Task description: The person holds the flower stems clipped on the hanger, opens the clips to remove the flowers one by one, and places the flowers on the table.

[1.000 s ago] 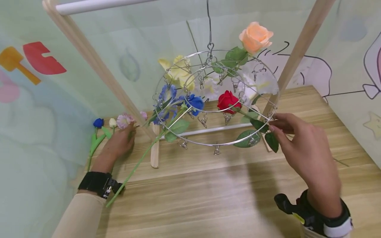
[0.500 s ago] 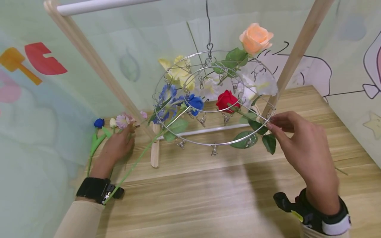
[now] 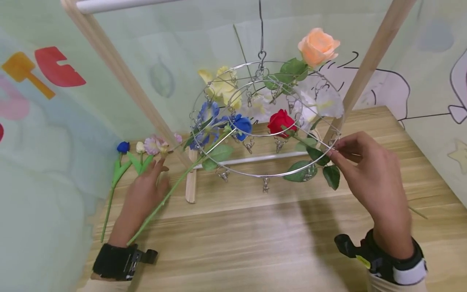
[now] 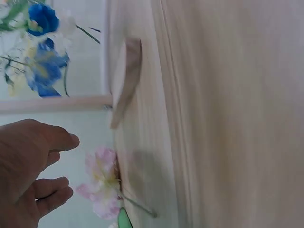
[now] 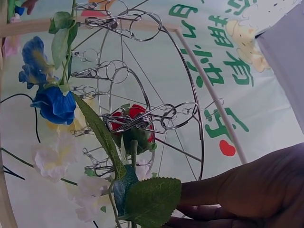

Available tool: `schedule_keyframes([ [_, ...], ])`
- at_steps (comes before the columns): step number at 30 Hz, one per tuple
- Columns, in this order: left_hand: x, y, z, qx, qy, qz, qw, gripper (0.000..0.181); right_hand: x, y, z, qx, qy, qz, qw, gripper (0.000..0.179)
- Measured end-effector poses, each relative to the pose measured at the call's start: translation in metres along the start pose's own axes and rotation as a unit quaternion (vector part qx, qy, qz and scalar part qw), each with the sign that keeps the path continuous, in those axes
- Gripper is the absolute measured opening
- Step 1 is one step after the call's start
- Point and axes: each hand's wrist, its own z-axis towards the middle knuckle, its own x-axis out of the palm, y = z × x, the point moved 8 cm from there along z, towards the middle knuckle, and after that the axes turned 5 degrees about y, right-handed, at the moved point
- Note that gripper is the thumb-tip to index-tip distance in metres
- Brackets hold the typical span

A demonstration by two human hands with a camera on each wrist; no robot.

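A red artificial rose (image 3: 282, 122) lies across the right side of a round wire clip hanger (image 3: 265, 176). At the rim my right hand (image 3: 372, 178) pinches the rose's leafy stem; in the right wrist view, a leaf (image 5: 153, 202) hides the fingertips. My left hand (image 3: 144, 198) hovers over the table's left side, fingers parted and holding nothing, just short of a pink flower (image 3: 155, 145). In the left wrist view that pink flower (image 4: 102, 183) lies beyond the fingertips. Blue flowers (image 3: 241, 126), with a long stem slanting over the left forearm, hang on the hanger.
A wooden stand (image 3: 127, 87) frames the hanger. Also on the hanger are a peach rose (image 3: 318, 46), yellow flower (image 3: 220, 86) and white flowers (image 3: 330, 103). On the table, a blue tulip (image 3: 123, 147) and a white tulip (image 3: 140, 147) lie at left. Small clips (image 3: 265, 184) dangle below the rim.
My left hand has drawn back toward me from the pink flower, and its fingers have opened. The right hand keeps its pinch at the rim, with the rose barely shifting.
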Motion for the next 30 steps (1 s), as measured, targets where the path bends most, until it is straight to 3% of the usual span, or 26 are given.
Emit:
schedule_keyframes([
  [6, -0.006, -0.034, -0.021, 0.02, -0.059, -0.015, 0.9979, 0.046, 0.001, 0.0, 0.004, -0.01, -0.004, 0.025, 0.9996, 0.026],
  [13, 0.007, -0.088, -0.035, 0.036, -0.089, -0.054, 0.9939, 0.03, 0.002, 0.0, 0.005, -0.022, 0.009, 0.027, 0.9994, 0.027],
  [21, 0.013, -0.153, -0.027, 0.12, -0.105, -0.104, 0.9817, 0.024, 0.001, 0.003, 0.003, -0.033, 0.02, 0.042, 0.9984, 0.042],
  [30, 0.018, -0.201, -0.018, 0.191, -0.097, -0.135, 0.9673, 0.023, 0.001, 0.007, 0.002, -0.051, 0.024, 0.052, 0.9971, 0.039],
])
